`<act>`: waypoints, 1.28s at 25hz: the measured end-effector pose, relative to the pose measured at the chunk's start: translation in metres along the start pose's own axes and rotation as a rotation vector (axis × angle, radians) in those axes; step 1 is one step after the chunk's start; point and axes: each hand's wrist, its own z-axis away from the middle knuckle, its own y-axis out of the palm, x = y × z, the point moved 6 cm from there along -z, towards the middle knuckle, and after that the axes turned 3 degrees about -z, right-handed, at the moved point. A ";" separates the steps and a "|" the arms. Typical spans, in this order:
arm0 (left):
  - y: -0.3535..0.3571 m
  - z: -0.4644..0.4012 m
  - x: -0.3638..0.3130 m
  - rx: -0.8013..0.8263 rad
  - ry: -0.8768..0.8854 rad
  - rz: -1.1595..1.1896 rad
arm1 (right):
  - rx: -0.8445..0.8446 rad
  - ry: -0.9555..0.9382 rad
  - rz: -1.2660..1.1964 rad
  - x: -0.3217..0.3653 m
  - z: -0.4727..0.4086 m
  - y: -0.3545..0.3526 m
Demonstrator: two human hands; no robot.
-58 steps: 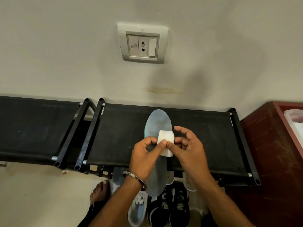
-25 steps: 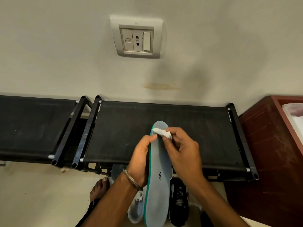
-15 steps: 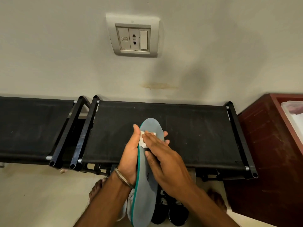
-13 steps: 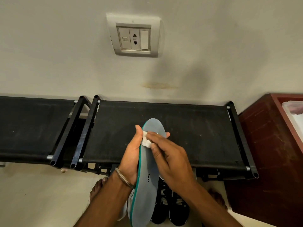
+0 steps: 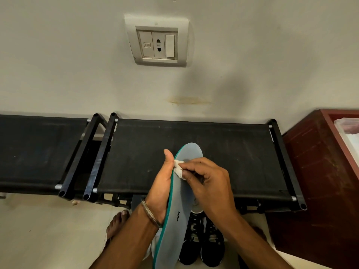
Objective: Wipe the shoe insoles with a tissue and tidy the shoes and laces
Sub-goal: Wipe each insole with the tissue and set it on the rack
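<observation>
**A:** What have you got in hand?

**B:** My left hand point(image 5: 162, 188) props the insole point(image 5: 179, 197) from beneath, thumb up along its green edge. I judge that is so the grey face stays tilted toward me and stiff enough to rub. How the fingers behind it lie, I cannot tell. My right hand point(image 5: 208, 184) has its fingers point(image 5: 187, 168) pinched tight on the tissue point(image 5: 177, 168), which lies against the insole near the toe end, hard by the left thumb.

**A:** Why there?

**B:** I would say the wipe begins at the toe and works toward the heel, which hangs low over the black shoes point(image 5: 202, 241) on the floor.

**A:** Room to move?

**B:** Plenty. The insole floats above the front of the black worktop point(image 5: 233, 152), not resting on it as far as I can tell. The red cabinet point(image 5: 318, 171) stands well apart on the right. The rail of the worktop passes under my wrists, so a long stroke should stay clear of it.
</observation>
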 end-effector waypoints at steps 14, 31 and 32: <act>0.012 0.004 0.007 0.049 -0.080 -0.092 | -0.121 -0.107 0.091 0.009 -0.007 -0.019; 0.011 0.007 0.006 0.016 -0.059 -0.221 | -0.217 -0.061 0.148 0.004 -0.013 -0.027; 0.010 0.007 0.006 0.003 -0.057 -0.240 | -0.246 -0.041 0.161 0.003 -0.013 -0.028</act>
